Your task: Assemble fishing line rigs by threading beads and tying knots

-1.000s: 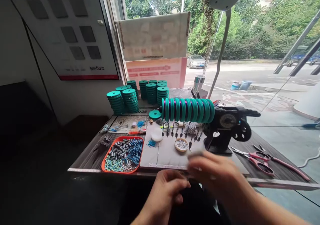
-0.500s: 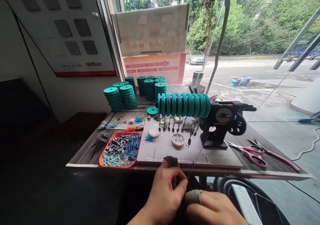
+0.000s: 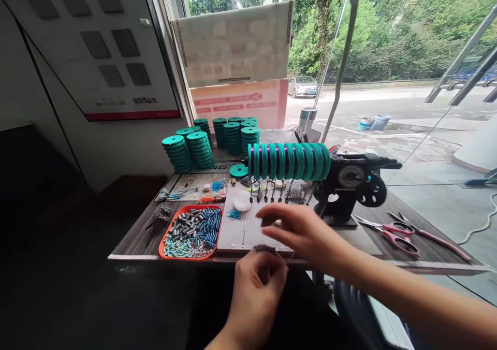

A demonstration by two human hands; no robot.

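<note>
My left hand [image 3: 254, 288] is closed in a pinch below the front edge of the table, with a dark finger cover on one finger. A thin line [image 3: 289, 257] shows faintly at its fingertips. My right hand [image 3: 291, 227] reaches across the board, thumb and fingers apart, with nothing visible between them. It largely hides a small bowl of white beads. Beyond it, a row of green spools [image 3: 289, 161] sits on the shaft of a black winding machine [image 3: 341, 184]. Several small dark pieces [image 3: 266, 199] hang on lines beneath the spools.
A red tray [image 3: 163, 254] of weights, blue tubes and small parts stands on the left. Stacked green spools [image 3: 200, 150] stand at the back. Pink-handled scissors [image 3: 399, 238] and pliers [image 3: 442, 241] lie right. A white round lid [image 3: 242, 202] rests on the board [image 3: 231, 241].
My right hand has left its place beside my left hand and moved up and forward over the board, its fingers now apart. My left hand stays nearly in place, still pinched.
</note>
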